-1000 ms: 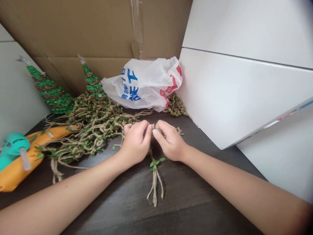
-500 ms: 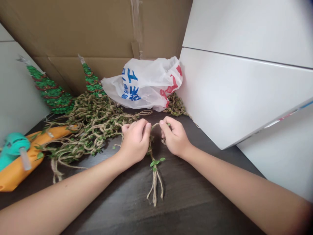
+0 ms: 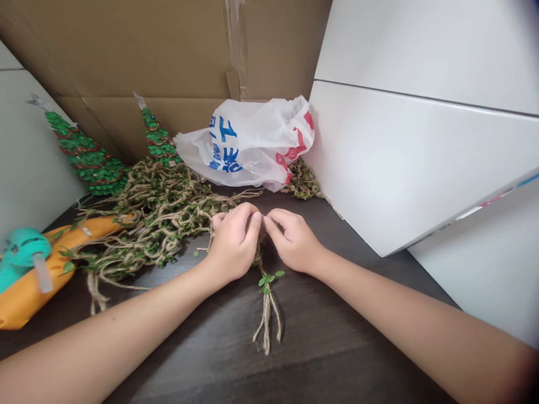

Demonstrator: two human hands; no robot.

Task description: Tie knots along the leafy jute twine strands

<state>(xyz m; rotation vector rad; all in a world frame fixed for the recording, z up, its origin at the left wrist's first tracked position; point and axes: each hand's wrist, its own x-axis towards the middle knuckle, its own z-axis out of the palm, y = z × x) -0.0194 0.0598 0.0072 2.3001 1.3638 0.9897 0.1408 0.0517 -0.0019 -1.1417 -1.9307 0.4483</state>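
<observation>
My left hand (image 3: 236, 238) is closed on a leafy twine cord (image 3: 265, 292), whose lower part hangs out beneath it. That cord ends in a tuft of loose strands and carries small green leaves near the tuft. My right hand (image 3: 295, 238) is closed too, its thumb and fingertips meeting those of my left hand. Between the fingertips the twine is hidden now. Left of my hands lies a heap of knotted twine garlands (image 3: 164, 213) with small green leaves.
Two green tinsel Christmas trees (image 3: 90, 154) stand at the back left. A white plastic bag (image 3: 248, 143) lies against the cardboard (image 3: 168, 50). A teal glue gun (image 3: 27, 249) rests on an orange object (image 3: 25, 303). White panels (image 3: 362, 168) rise at the right.
My right hand has moved left until its fingertips meet my left hand. The twine that stretched between them is no longer visible. My left hand stays in place.
</observation>
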